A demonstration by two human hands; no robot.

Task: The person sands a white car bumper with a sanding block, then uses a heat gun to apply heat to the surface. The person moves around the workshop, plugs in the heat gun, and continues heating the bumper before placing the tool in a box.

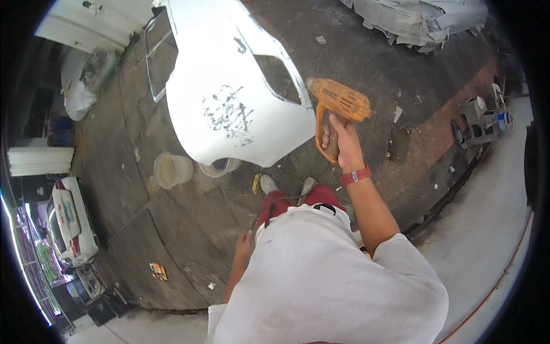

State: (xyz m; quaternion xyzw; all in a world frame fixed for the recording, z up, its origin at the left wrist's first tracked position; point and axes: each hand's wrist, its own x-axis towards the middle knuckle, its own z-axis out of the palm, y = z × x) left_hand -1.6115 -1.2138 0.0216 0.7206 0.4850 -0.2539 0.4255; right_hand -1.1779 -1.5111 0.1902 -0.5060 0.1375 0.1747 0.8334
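My right hand (342,139) is closed around the grip of an orange heat gun (344,100). The gun's nozzle points left, close to the right edge of a white car body panel (229,74). Dark scribble-like marks cover the panel's middle, with a smaller dark patch higher up. Down beside my left thigh, my left hand (244,241) is closed on a thin dark cord (274,200) that runs across in front of my legs. Part of its fingers is hard to make out.
Two buckets, a pale one (173,170) and another (220,167) partly under the panel, stand on the dark floor. A paper-covered piece (412,20) lies far right, hollow blocks (480,120) by the right wall. A white car (73,221) is at left.
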